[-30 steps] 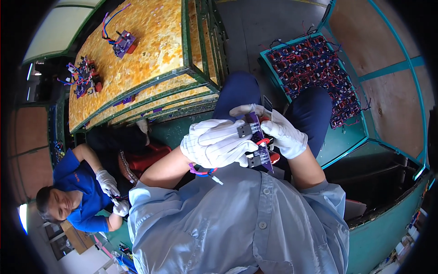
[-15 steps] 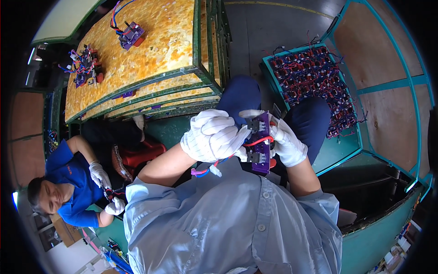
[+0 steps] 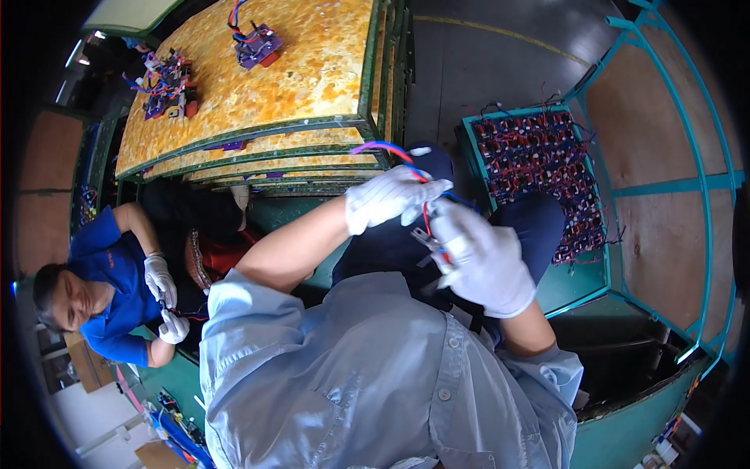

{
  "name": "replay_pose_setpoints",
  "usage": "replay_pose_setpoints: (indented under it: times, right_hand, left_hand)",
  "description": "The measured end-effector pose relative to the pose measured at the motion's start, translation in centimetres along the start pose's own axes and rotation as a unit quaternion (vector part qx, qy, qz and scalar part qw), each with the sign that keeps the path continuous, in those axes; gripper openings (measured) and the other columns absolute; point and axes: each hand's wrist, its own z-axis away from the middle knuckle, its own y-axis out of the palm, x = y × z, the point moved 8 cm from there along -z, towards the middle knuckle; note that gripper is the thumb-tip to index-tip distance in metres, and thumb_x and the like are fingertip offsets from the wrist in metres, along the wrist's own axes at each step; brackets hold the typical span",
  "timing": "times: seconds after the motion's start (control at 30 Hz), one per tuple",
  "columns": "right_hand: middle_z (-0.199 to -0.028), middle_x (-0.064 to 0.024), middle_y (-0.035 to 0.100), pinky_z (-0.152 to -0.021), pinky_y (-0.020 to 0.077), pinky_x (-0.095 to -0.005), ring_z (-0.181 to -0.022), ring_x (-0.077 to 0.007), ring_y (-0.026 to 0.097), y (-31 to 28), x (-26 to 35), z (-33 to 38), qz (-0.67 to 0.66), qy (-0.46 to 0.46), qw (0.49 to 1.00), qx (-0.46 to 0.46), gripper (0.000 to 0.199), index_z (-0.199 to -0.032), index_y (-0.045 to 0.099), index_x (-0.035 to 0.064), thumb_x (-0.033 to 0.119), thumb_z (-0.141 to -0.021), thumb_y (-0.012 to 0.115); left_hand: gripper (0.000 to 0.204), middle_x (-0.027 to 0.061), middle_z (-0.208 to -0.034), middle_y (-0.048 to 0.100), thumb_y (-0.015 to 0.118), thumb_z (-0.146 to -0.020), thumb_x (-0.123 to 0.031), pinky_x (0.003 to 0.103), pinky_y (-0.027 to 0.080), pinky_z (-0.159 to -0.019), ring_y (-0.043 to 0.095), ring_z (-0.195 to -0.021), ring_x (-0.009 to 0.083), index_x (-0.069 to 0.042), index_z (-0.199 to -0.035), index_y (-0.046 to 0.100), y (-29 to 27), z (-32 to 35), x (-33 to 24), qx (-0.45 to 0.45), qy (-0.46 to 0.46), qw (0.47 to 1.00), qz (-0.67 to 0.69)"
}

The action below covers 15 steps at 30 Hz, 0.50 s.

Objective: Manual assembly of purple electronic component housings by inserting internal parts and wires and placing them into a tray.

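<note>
White gloves cover both my hands, which meet above my lap. My left hand [image 3: 394, 197] pinches a bundle of red and blue wires [image 3: 404, 156], whose purple end sticks out past the fingers toward the rack. Close beside it, my right hand [image 3: 488, 262] is smeared by motion. Its fingers are curled around the circuit board assembly those wires lead to. Only a small metal and dark part [image 3: 426, 240] of the assembly shows below the fingers; the glove hides the rest.
A green-framed rack [image 3: 258, 137] with mottled yellow shelves stands ahead left, carrying purple circuit boards [image 3: 258, 47]. At the right, a teal crate [image 3: 469, 148] is filled with wired boards. A co-worker in a blue shirt [image 3: 117, 258] sits at the left, handling wired parts.
The purple board has turned and now lies mostly behind my right glove. My left hand has moved onto the wires, which now point up and left. The view has shifted slightly.
</note>
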Motion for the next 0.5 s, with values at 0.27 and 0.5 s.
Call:
replay_pose_setpoints:
  times: [0.27,0.5]
  right_hand:
    - [-0.106,-0.0102,0.055,-0.054,0.0470,-0.0231,-0.056,-0.0170,0.058,-1.9,-6.4,5.2,-0.248,0.248,0.907,-0.233,0.036,-0.109,0.046,-0.0008,0.018,-0.079,0.049]
    - [-0.096,-0.0055,0.053,-0.075,0.0457,-0.0281,-0.083,-0.0155,0.055,5.2,-10.0,8.4,-0.621,0.286,0.691,-0.233,0.063,-0.112,0.043,0.0033,0.024,-0.061,0.075]
  left_hand:
    - [0.016,0.0105,-0.082,0.057,0.051,-0.084,-0.019,0.031,0.046,-0.068,0.056,-0.077,0.0241,-0.005,-0.083,0.058,0.4,-1.3,-4.0,-0.033,0.195,0.979,0.046]
    - [0.025,0.0069,-0.096,0.056,0.062,-0.064,-0.013,0.033,0.050,-0.068,0.056,-0.083,0.0245,-0.009,-0.089,0.059,5.3,1.0,-9.1,-0.015,0.537,0.802,-0.260]
